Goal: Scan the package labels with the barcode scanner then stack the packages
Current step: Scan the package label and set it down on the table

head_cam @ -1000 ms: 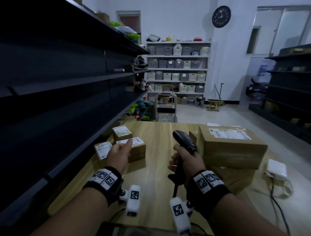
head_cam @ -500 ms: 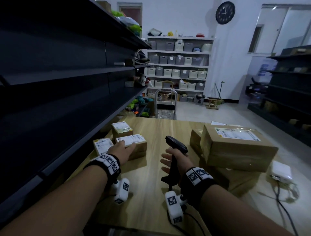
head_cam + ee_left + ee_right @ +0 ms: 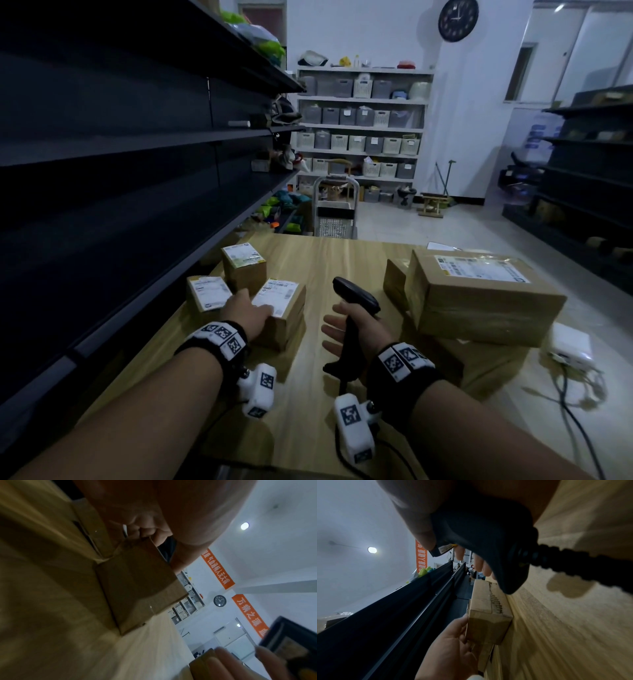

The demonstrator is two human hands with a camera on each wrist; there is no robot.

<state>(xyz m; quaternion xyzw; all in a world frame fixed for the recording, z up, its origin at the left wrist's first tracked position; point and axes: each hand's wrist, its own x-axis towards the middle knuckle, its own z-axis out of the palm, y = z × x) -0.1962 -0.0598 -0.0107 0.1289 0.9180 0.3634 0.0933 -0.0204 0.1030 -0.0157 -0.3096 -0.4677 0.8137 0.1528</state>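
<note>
Wooden table (image 3: 329, 260) boards are being used as the work place, with dark shelves (image 3: 137, 144) on the left side. Three small boxes are sitting near the shelves, each with a white label on top. The nearest small box (image 3: 281, 308) is being grasped by the left hand (image 3: 248, 313): the thumb is lying on its label (image 3: 278, 295) and the fingers are curled down its left side. The scanner (image 3: 356, 301) is being held up by the right hand (image 3: 359, 329), with its head tipped toward that box. The handle is being kept in the palm, but the fingers (image 3: 334, 330) are being stretched out, not wrapped tight. A big box (image 3: 479, 301) is resting on the right side of the table, well apart from the small ones.

It looks like the box is being picked for scanning. Next, the fingers probably need to be closed round the handle, the scanner pointed at the label, and the button pressed. After that the box can be stacked.
</note>
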